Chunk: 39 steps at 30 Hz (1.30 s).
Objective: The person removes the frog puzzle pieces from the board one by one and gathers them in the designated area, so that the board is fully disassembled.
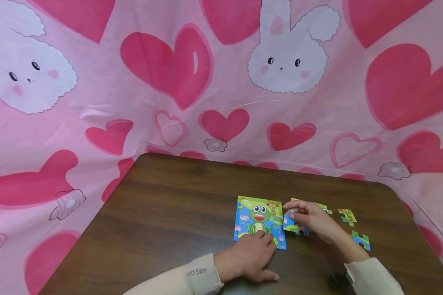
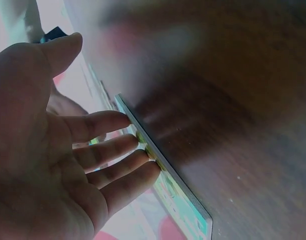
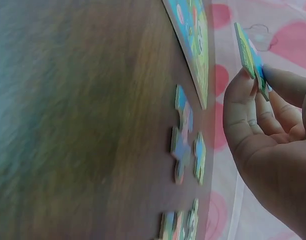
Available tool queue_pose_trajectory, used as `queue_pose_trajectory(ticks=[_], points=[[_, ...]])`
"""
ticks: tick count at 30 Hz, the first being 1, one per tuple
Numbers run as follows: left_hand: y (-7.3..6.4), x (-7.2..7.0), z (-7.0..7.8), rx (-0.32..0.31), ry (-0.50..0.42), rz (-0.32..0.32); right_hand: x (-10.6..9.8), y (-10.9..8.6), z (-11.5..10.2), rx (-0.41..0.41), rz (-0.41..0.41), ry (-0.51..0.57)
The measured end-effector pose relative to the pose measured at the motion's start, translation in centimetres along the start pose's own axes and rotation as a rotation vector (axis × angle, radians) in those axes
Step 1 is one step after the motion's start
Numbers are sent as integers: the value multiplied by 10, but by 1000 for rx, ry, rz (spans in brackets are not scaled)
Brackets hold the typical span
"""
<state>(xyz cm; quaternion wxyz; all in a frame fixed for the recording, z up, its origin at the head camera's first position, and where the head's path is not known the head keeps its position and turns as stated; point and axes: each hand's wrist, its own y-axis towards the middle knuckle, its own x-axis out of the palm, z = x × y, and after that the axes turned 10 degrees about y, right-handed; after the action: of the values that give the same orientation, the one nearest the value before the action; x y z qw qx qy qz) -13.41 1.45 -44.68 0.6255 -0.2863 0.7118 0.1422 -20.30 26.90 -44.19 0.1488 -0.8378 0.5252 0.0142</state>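
A square frog puzzle board (image 1: 259, 205) lies on the wooden table. My left hand (image 1: 254, 255) rests its fingertips on the board's near edge, fingers fairly straight and thumb spread; the left wrist view shows those fingertips on the board (image 2: 180, 200). My right hand (image 1: 310, 217) pinches a blue and green puzzle piece (image 1: 290, 223) between thumb and fingers, just off the board's right side. In the right wrist view this piece (image 3: 252, 60) is held up above the table. Other puzzle pieces (image 3: 182, 125) lie below, partly hidden by the hand in the head view.
To the right of my right hand lie loose pieces, one green and red (image 1: 348, 216) and one blue and green (image 1: 361, 241). Behind the table (image 1: 177, 192) hangs a pink cloth (image 1: 221, 98) with hearts and rabbits.
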Motion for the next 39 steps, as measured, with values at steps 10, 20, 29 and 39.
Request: queue_pose_trajectory(ticks=[10,20,29,39], points=[[0,1,0,-12,6,0,-8,-19,11,27,7,-4],[2,-1,0,-20,-42,-16,-5,-39,24,23,6,-44],[3,0,4,-24,12,-11,1,-46,36,34,-49,14],[5,0,4,-17,15,-34,9,-55,33,-44,40,-307]])
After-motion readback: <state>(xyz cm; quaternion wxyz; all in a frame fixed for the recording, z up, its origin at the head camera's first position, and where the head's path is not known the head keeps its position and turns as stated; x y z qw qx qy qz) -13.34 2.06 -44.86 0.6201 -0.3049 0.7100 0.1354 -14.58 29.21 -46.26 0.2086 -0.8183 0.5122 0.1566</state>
